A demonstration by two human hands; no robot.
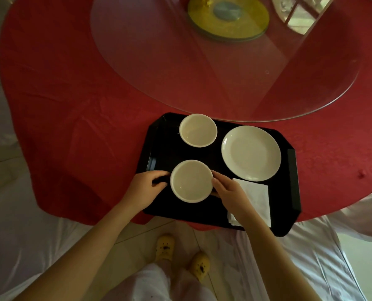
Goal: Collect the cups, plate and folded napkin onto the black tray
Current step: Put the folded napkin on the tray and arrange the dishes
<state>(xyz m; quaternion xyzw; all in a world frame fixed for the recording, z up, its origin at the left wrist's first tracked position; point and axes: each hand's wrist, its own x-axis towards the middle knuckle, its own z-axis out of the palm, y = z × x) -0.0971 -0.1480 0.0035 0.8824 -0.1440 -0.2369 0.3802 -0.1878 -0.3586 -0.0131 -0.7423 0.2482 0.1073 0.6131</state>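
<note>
A person's two bare hands bracket the near cup (pixel 191 180) on the black tray (pixel 292 181), which sits at the edge of a table draped in a red cloth (pixel 72 105). The left hand (pixel 147 187) curls its fingers (pixel 159 178) against the cup's left wall; the right hand (pixel 228 192) touches fingertips (pixel 215 181) to the right rim. Both appear closed lightly on the cup, though how firmly they grip cannot be told. Beyond the fingertips stands the far cup (pixel 198 130); to the right of the right hand's fingers rests the plate (pixel 251 153), and the folded napkin (pixel 256 198) lies partly under that wrist. All four items appear to be on the tray already, so the step in hand looks like settling this last cup. Done well, it means lowering the cup flat, keeping it clear of the plate and napkin, and letting go with both hands together so it does not slide on the smooth tray.
</note>
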